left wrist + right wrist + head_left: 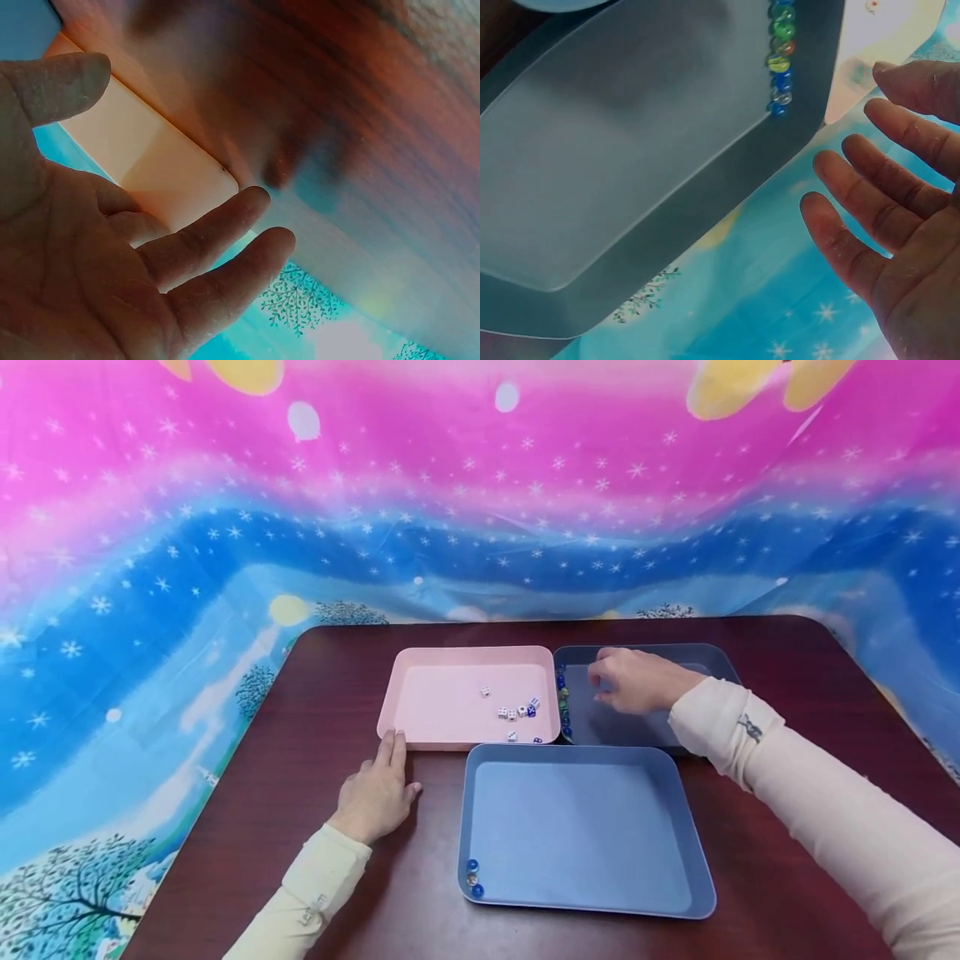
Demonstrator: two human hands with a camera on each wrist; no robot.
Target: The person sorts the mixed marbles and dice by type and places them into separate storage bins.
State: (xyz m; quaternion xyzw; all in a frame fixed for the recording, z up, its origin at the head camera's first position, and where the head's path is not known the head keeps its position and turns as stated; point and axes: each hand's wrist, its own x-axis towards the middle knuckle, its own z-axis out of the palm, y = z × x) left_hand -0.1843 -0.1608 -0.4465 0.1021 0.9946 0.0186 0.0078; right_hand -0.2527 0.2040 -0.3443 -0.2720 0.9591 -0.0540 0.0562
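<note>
My left hand point(375, 793) lies with extended fingers at the front left corner of a pink tray point(435, 693); its fingertips are right at the rim. Several dice point(512, 715), white ones and blue ones, are scattered in that tray's right half. Over the dark grey tray point(600, 727) hovers my right hand point(637, 681), its loosely bent fingers spread and holding nothing in the right wrist view. Just left of it, a row of glass marbles point(783, 30), blue, green and yellowish, lines the dark tray's side wall.
A blue-grey tray point(577, 827) stands nearest me, with a blue marble point(478, 890) and two others in its front left corner. All three trays sit close together on a dark red-brown table point(315, 693). Behind hangs a patterned pink and blue cloth point(465, 527).
</note>
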